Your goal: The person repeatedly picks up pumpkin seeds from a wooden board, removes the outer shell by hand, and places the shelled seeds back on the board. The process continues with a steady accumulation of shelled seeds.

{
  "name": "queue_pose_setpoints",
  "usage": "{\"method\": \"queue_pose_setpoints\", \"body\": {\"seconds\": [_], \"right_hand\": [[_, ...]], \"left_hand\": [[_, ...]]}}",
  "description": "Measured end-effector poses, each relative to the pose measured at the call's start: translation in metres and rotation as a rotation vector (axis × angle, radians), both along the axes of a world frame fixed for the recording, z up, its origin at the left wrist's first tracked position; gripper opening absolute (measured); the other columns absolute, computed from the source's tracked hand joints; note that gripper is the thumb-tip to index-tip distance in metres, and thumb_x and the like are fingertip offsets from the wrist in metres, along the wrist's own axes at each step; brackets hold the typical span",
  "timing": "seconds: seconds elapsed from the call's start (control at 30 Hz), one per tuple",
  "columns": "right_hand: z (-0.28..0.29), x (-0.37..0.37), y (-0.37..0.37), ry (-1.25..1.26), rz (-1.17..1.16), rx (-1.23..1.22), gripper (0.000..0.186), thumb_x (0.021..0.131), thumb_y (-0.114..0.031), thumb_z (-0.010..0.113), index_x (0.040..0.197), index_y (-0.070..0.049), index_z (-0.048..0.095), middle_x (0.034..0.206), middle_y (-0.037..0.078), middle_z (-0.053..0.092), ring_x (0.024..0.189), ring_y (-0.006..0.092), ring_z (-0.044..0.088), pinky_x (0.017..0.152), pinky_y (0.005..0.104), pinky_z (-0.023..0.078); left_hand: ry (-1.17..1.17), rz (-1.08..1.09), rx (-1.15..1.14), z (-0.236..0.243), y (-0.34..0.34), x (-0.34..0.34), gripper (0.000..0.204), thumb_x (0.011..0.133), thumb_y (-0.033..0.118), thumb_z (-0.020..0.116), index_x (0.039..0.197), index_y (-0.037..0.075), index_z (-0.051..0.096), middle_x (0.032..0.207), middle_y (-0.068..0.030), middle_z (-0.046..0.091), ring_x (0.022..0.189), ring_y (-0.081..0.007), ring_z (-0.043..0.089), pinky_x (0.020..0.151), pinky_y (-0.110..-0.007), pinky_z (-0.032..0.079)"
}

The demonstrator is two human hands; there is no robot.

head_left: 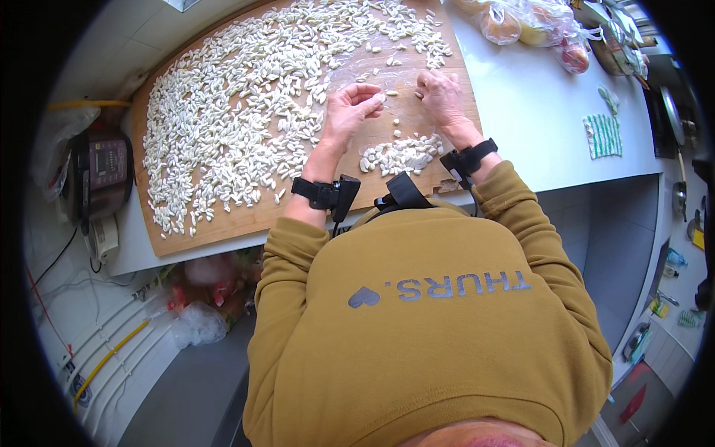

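"Where are the white pieces (246, 104)?"
"Mostly spread across the left of the board (246, 223); a small pile (402, 155) sits at its near edge."
"And the grip?"
"The left hand (357, 108) looks narrow, pinching a piece. The right hand (441, 97) is curled; I can't tell whether it holds the piece at its fingertips."
"Which step?"
"Handling pieces singly, I'd judge. Next calls for a light release, then another from the pile."
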State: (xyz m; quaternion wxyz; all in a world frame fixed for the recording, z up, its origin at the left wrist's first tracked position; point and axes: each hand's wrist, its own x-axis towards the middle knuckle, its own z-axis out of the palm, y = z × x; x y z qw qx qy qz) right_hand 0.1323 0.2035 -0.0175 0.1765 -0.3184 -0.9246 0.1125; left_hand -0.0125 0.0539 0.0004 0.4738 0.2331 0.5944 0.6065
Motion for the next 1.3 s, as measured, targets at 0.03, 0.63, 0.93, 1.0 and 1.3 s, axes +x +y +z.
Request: {"method": "queue_pose_setpoints", "body": {"seconds": [0.03,0.63,0.93,1.0,1.3], "right_hand": [[-0.001,-0.001,0.000,0.000,-0.027,0.003,0.008,0.077,-0.015,0.067,0.078,-0.009,0.062,0.082,0.008,0.064,0.081,0.0238,0.060,0.078,0.0365,0.038],[0.000,0.039,0.003,0.248,0.147,-0.038,0.020,0.080,0.009,0.049,0.092,0.003,0.063,0.084,0.012,0.062,0.076,0.0214,0.062,0.068,0.0297,0.050],[0.029,0.013,-0.030,0.497,0.256,-1.212,0.014,0.090,-0.008,0.058,0.096,0.004,0.062,0.079,0.006,0.064,0.066,0.0111,0.061,0.061,0.0239,0.052],[0.032,0.007,-0.031,0.482,0.173,-1.287,0.015,0.089,-0.010,0.061,0.095,0.003,0.063,0.078,0.006,0.064,0.065,0.0103,0.060,0.060,0.0221,0.052],[0.022,-0.033,0.001,0.028,0.136,-0.394,0.012,0.078,-0.017,0.069,0.084,-0.006,0.067,0.078,0.007,0.062,0.075,0.0186,0.059,0.074,0.0364,0.041]], "left_hand": [[-0.018,-0.005,0.009,0.000,0.000,0.001,0.020,0.086,0.003,0.062,0.106,0.000,0.062,0.093,-0.0078,0.068,0.079,-0.0109,0.065,0.072,-0.023,0.055],[-0.009,-0.046,-0.001,-0.002,0.001,0.008,0.019,0.086,0.009,0.065,0.103,0.001,0.063,0.085,-0.0035,0.065,0.072,-0.0086,0.061,0.067,-0.022,0.053],[0.000,-0.076,0.101,0.000,0.008,0.019,0.015,0.086,0.010,0.066,0.097,0.001,0.062,0.083,-0.0035,0.065,0.072,-0.0090,0.062,0.065,-0.022,0.052],[0.045,-0.044,0.128,-0.002,0.009,0.020,0.014,0.086,0.009,0.065,0.095,0.000,0.062,0.082,-0.0039,0.065,0.071,-0.0096,0.062,0.062,-0.022,0.052],[0.805,0.034,-0.142,-0.010,0.002,-0.021,0.008,0.078,0.007,0.066,0.083,0.002,0.069,0.071,-0.0047,0.064,0.063,-0.0113,0.061,0.060,-0.028,0.049]]}}
